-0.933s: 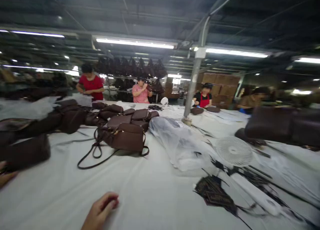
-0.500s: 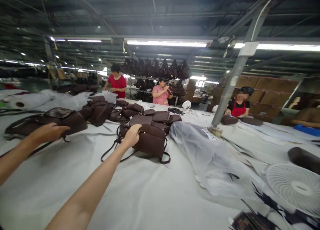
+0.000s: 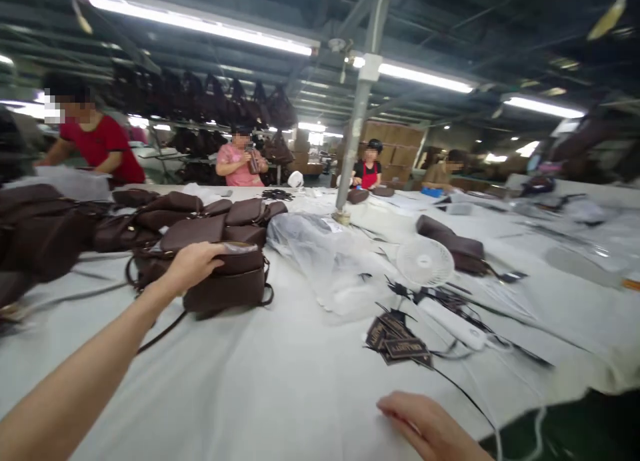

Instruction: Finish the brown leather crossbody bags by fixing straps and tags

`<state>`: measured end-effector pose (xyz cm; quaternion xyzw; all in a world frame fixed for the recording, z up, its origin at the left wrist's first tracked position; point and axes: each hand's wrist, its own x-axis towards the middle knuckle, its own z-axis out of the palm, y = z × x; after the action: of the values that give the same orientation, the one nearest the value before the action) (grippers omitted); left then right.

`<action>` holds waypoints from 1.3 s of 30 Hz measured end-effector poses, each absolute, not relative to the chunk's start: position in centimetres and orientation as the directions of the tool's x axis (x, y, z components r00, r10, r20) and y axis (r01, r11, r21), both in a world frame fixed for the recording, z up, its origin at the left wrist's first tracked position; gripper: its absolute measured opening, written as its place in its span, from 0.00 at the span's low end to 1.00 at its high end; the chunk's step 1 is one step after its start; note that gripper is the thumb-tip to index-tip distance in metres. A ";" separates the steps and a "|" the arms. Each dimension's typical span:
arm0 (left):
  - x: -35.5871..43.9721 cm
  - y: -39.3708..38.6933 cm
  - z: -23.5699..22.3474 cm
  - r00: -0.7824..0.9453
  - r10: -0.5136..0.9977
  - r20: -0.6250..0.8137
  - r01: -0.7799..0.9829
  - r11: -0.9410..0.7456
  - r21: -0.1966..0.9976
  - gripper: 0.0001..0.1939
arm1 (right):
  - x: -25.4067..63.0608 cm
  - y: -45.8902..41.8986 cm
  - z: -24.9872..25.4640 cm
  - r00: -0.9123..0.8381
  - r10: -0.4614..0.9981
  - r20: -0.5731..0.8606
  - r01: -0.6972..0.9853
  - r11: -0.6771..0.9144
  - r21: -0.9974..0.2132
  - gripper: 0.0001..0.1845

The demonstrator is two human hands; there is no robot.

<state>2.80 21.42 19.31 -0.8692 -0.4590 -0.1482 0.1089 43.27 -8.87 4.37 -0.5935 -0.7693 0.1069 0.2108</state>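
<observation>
Handbag lies long side crosswise on the tabletop, right under the left hand; that grip touches its upper edge, pinching or not unclear. The right hand, empty, fingers loosely extended, is well apart.

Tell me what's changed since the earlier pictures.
The left hand moved rightward onto the front dark brown handbag, gripping its top edge. The right hand let go of that handbag and moved right, nearer the hang tags. The white fan and translucent plastic bag stayed put.
</observation>
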 end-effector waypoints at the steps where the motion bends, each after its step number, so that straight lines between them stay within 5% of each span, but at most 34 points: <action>1: 2.8 20.7 19.6 0.540 0.752 0.379 0.825 -0.561 -0.064 0.14 | 43.5 -9.2 5.2 -0.173 0.973 0.154 0.869 0.224 -0.441 0.13; 6: 4.8 14.8 18.4 0.562 0.668 0.489 0.761 -0.649 0.011 0.15 | 46.1 -9.5 7.0 0.062 0.988 0.143 0.866 0.018 -0.499 0.14; 10: 8.3 9.8 15.4 0.686 0.595 0.419 0.609 -0.785 0.117 0.13 | 49.7 -9.3 5.3 0.158 0.968 0.195 0.885 -0.051 -0.463 0.15; 15: 11.1 7.9 14.1 0.696 0.464 0.549 0.561 -0.828 -0.011 0.12 | 52.5 -6.3 4.1 0.127 0.952 0.279 0.957 -0.044 -0.288 0.19; 18: 10.8 7.8 14.0 0.685 0.397 0.611 0.561 -0.822 -0.095 0.15 | 52.1 -4.0 4.3 0.094 0.981 0.172 0.987 -0.070 -0.145 0.23; 22: 9.7 7.1 13.3 0.662 0.296 0.688 0.575 -0.790 -0.214 0.18 | 51.1 -2.7 4.4 0.086 0.994 0.074 0.991 -0.078 -0.105 0.11; 24: 9.5 6.4 12.6 0.649 0.285 0.705 0.583 -0.782 -0.221 0.20 | 51.1 -2.8 4.4 0.111 0.992 0.056 0.990 -0.105 -0.099 0.12; 33: 10.1 3.1 11.5 0.500 0.385 0.776 0.711 -0.694 -0.114 0.27 | 50.0 -3.0 3.9 0.082 0.997 -0.004 0.997 -0.082 0.007 0.13; 39: 9.3 -0.7 10.0 0.413 0.406 0.815 0.643 -0.764 0.054 0.20 | 50.8 -2.4 2.0 0.146 0.973 0.179 0.988 -0.134 -0.080 0.18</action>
<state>9.30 -0.67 10.01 -0.8298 -0.3161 -0.4397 0.1349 50.80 -2.42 1.98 -0.7518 -0.6520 -0.0414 0.0894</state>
